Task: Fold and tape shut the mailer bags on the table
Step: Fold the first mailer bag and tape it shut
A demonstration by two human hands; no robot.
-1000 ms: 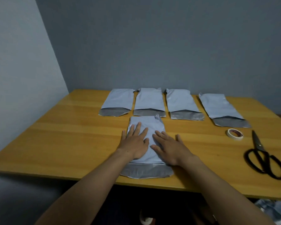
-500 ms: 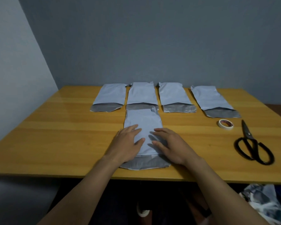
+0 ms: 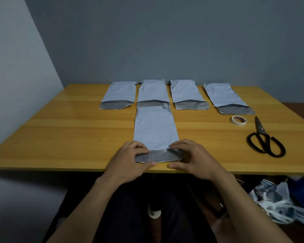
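Left hand (image 3: 128, 160), right hand (image 3: 193, 158) pinch grey flap (image 3: 158, 155) of near mailer bag (image 3: 155, 130); bag flat, contents unseen

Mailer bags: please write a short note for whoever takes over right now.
Left hand and right hand each pinch one end of the grey flap of the near mailer bag, at the table's front edge.
Four other bags lie in a row behind, flaps open. Tape roll and scissors lie at the right, untouched.
Done: nothing taped. Left: fold this flap, tape it, then the other four.
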